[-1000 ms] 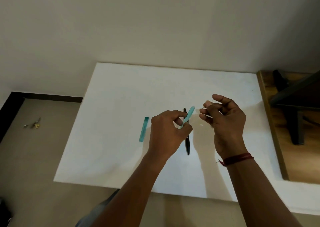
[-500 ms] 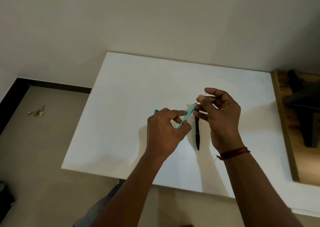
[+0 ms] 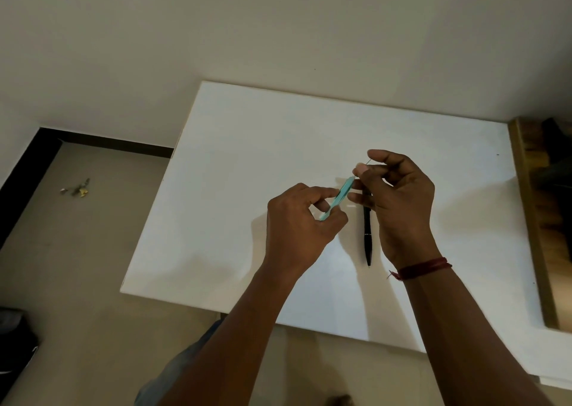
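- Teal pen barrel (image 3: pixel 337 198) is up above the worktop (image 3: pixel 247 158), pinched in the left hand (image 3: pixel 297 226).
- Right hand (image 3: pixel 399 201) pinches a thin rod (image 3: pixel 368 161) at the barrel's tip; insertion not yet done, I'd say.
- Black pen (image 3: pixel 367 238) lies beneath.

- black pen (image 3: pixel 367 238): top end hidden behind right hand (image 3: pixel 399 201).
- teal strip (image 3: pixel 340 193): lower end buried in left hand (image 3: pixel 297 223).
- thin wire (image 3: pixel 368 161), pinched by right hand: too small to ID.
- floor bits (image 3: pixel 75 187), 9 o'clock: too small to ID.
- dark object (image 3: pixel 15 340), 8 o'clock: cut by L edge.
- wooden furniture (image 3: pixel 532 220), 3 o'clock: cut by R edge, dim.
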